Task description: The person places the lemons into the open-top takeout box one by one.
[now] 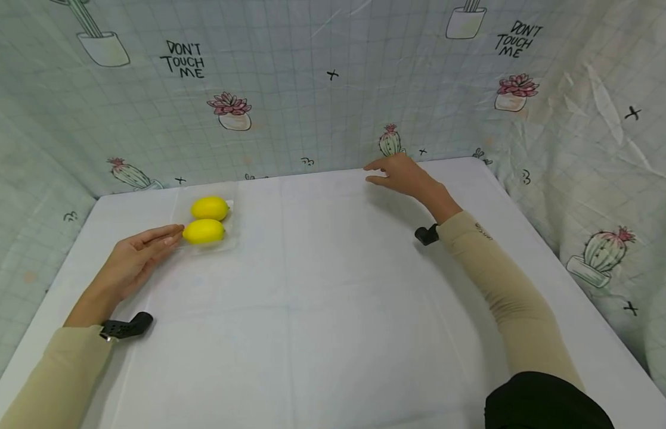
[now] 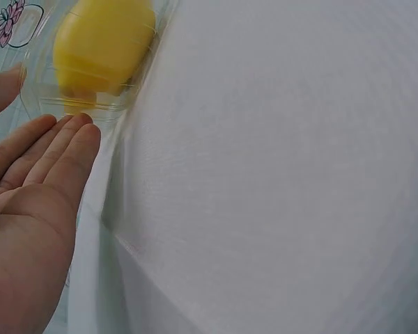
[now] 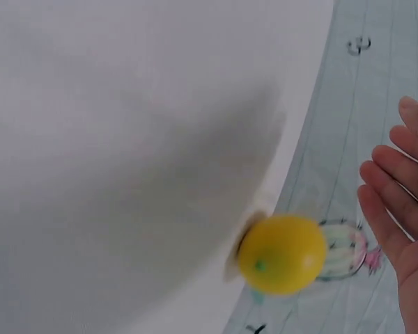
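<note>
Two yellow lemons point(image 1: 210, 208) lie one behind the other in a clear plastic tray point(image 1: 231, 238) at the back left of the table. My left hand point(image 1: 145, 259) reaches in from the left, straight fingertips right at the tray's near-left edge. In the left wrist view, the thumb lies apart from the fingers beside the tray wall. My right hand point(image 1: 405, 176) hovers near the back edge with fingers and thumb spread, holding nothing. Another lemon point(image 3: 282, 254) shows in the right wrist view, close to the fingers but apart; the right hand hides it in the head view.
A white cloth-covered table point(image 1: 311, 298) spreads before me. Patterned curtain point(image 1: 290, 95) with cactus drawings hangs along the back and both sides. A dark rounded thing point(image 1: 547, 402) shows at the bottom right, over the right sleeve point(image 1: 504, 292).
</note>
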A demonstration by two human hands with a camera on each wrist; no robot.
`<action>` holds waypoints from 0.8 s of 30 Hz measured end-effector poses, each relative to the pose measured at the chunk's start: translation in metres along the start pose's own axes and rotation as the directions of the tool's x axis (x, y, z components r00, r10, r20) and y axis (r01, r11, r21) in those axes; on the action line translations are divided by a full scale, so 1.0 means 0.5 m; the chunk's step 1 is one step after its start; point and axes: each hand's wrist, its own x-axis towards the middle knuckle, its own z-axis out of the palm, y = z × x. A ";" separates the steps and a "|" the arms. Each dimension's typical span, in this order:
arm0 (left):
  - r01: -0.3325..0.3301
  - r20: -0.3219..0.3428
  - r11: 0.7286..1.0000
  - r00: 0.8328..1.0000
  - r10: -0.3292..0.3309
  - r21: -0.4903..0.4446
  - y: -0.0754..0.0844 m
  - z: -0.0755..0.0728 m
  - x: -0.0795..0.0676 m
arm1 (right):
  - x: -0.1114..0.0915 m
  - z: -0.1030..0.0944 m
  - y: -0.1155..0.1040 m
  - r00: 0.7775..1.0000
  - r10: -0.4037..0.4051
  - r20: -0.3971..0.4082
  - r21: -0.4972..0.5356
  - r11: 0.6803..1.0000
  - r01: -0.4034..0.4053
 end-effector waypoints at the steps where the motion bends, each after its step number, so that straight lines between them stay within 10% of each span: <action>1: 0.002 -0.004 1.000 1.000 -0.001 0.010 0.000 0.000 0.000 | -0.003 -0.005 0.009 1.000 0.024 -0.007 0.000 1.000 -0.024; 10: 0.007 -0.012 1.000 1.000 -0.007 0.028 0.002 0.000 -0.004 | -0.024 -0.038 0.086 0.954 0.300 -0.014 0.027 0.954 -0.299; 24: 0.038 -0.039 0.999 0.999 -0.037 0.024 0.009 0.002 -0.006 | -0.016 -0.037 0.138 0.922 0.379 0.075 0.013 0.924 -0.381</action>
